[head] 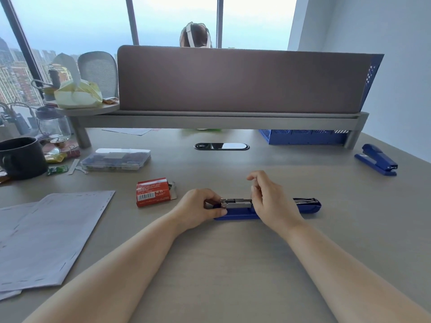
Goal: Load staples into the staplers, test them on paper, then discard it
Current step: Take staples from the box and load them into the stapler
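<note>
A blue stapler lies opened flat on the desk in front of me, its metal magazine exposed. My left hand grips the stapler's left end. My right hand pinches something small and silvery over the right end of the magazine; what it is I cannot make out. A red staple box lies open just left of my hands. A second blue stapler sits closed at the far right. Sheets of paper with rows of staples along the edges lie at the left.
A clear plastic box of small items and a black mug stand at the back left among clutter. A shelf with a brown divider spans the back, a blue basket under it. Another person sits behind the divider.
</note>
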### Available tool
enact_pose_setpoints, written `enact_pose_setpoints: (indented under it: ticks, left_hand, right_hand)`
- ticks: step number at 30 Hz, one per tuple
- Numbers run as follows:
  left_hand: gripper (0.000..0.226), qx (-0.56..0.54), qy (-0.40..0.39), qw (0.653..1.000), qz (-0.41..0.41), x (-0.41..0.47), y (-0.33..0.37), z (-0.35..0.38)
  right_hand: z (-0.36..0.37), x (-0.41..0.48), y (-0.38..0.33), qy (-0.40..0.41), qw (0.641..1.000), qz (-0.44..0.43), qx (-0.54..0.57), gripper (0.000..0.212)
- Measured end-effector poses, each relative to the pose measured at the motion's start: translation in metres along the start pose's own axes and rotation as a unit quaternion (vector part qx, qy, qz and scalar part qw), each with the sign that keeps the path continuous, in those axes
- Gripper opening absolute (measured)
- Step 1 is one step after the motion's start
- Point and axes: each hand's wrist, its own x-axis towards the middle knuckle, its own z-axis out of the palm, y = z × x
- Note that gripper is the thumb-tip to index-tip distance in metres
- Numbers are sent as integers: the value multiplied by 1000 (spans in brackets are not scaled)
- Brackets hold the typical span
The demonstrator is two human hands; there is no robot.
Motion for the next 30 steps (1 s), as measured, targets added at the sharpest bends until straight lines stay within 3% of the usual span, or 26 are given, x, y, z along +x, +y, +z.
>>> enact_pose_setpoints:
  ticks: [14, 19, 25, 30]
  left_hand:
    - [21, 9, 2, 1000, 14, -1, 2, 0]
    - [16, 40, 28, 999, 13, -1, 1, -1]
    - [19, 132, 67, 989, 1, 2, -1, -5]
    - [18, 171, 74, 982, -23, 5, -5, -10]
  right_hand:
    - [4, -2, -9, -61, 996, -25, 61, 24]
    - [-8, 3, 9, -11, 999, 43, 3, 8]
    - [-14, 5, 45, -183, 969, 151, -70, 34]
    - [-17, 7, 61, -183, 962, 189, -70, 30]
